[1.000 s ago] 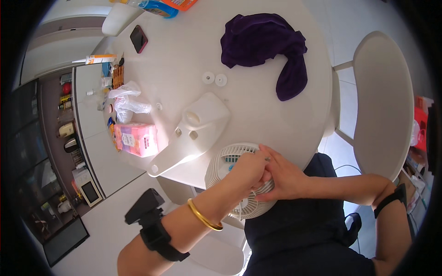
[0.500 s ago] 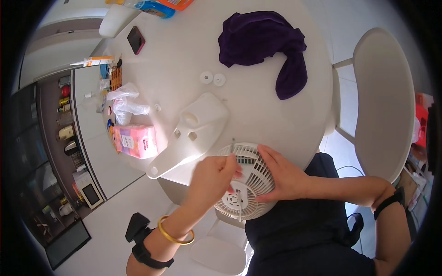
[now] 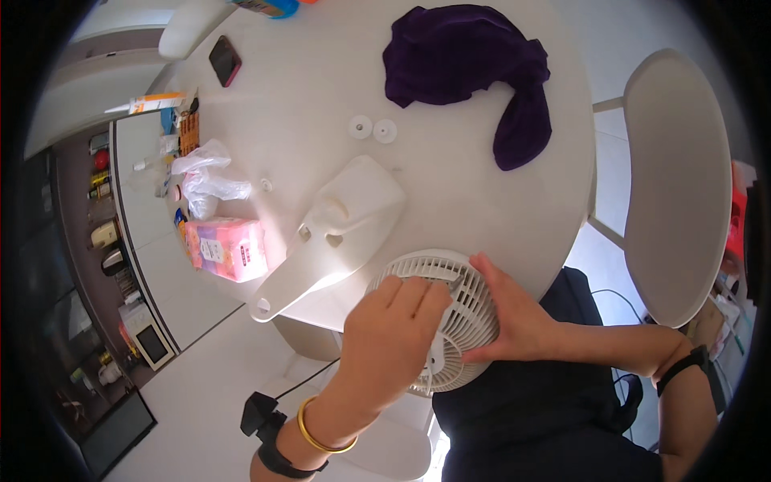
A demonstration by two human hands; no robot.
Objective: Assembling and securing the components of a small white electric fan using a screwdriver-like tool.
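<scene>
A round white fan head [image 3: 475, 309] with a slatted grille lies at the table's near edge, against my body. My right hand [image 3: 522, 317] steadies its right rim, thumb and fingers spread around the grille. Over the back of the fan, my left hand [image 3: 393, 329] is curled closed, knuckles up. A thin grey rod end [image 3: 456, 283] shows beside its fingers; most of what it holds is hidden. Left of the fan lies a white, tapering plastic stand [image 3: 353, 213] with holes in it. Two small white discs [image 3: 361, 127] sit beyond it.
A dark purple cloth [image 3: 462, 60] lies at the far right of the white round table [image 3: 450, 201]. Along the left side are a pink tissue pack [image 3: 233, 247], a plastic bag [image 3: 207, 181] and a phone [image 3: 225, 61]. A chair [image 3: 676, 185] stands at right.
My left hand has moved right across the fan and turned knuckles up, covering more of the grille. My right hand stays on the rim. The view has shifted slightly.
</scene>
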